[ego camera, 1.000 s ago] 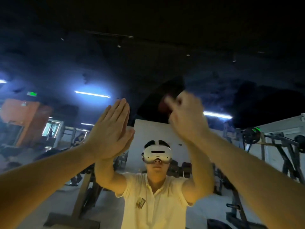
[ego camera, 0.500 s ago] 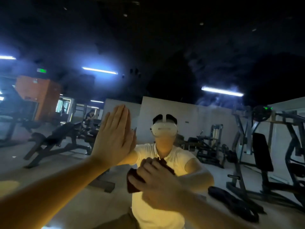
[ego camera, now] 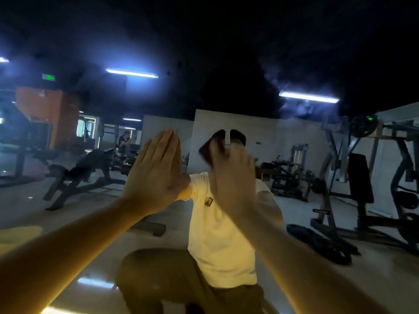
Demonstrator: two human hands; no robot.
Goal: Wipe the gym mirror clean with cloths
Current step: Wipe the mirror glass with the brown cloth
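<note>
The gym mirror (ego camera: 294,53) fills the whole head view and reflects a dim gym and a crouching person in a pale shirt. My left hand (ego camera: 156,171) lies flat on the glass with straight fingers, meeting its own reflection. My right hand (ego camera: 231,177), blurred by motion, presses a dark reddish cloth (ego camera: 207,148) against the mirror over the reflected head. Only the cloth's upper left corner shows past my fingers. Hazy smears (ego camera: 294,107) mark the glass around the right ceiling light.
All else is reflection: a black bench (ego camera: 90,168) at left, a weight machine (ego camera: 367,177) at right, white partitions, an orange wall at far left, a distant person seated at the back, and floor plates (ego camera: 317,243) lower right.
My right hand swept the cloth down from high on the glass to chest height, then back up to the reflected head. The view dropped lower; my left hand stayed flat on the mirror.
</note>
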